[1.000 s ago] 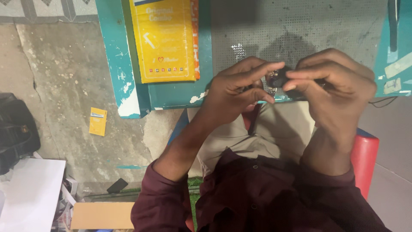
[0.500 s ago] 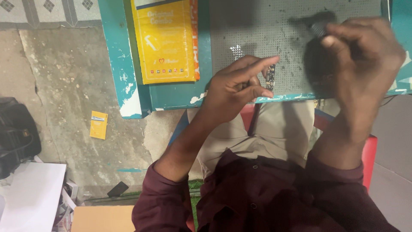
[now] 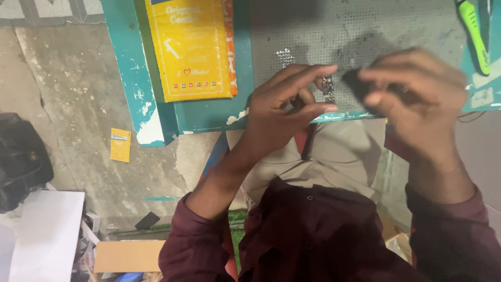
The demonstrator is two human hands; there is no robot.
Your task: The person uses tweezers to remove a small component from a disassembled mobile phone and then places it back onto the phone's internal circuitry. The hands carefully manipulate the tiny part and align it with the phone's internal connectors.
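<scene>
Head view: person seated at a teal workbench (image 3: 209, 117), both hands raised over its near edge.
Left hand (image 3: 284, 107): fingers curled, thumb and forefinger pinching a small narrow circuit strip (image 3: 328, 89), held upright just above the bench edge.
Right hand (image 3: 417, 104): motion-blurred; fingers bunched around a small dark object (image 3: 360, 83). Whether it is truly clamped cannot be told.
Location of strip: between the two hands, over the grey perforated mat (image 3: 355, 31), apart from the right hand.
Handling estimate, strip: judged very light, thin, rigid and fragile; the populated faces look delicate.
Hold point: the long bare edges or one end, pinched lightly; avoid pressing on the component faces.
Slip risk: small size gives little finger purchase; judged easy to drop.
Surroundings: yellow package (image 3: 190, 47) on the bench to the left; green-handled tool (image 3: 472, 31) at top right; black bag (image 3: 21, 156) and yellow tag (image 3: 120, 144) on the concrete floor.
</scene>
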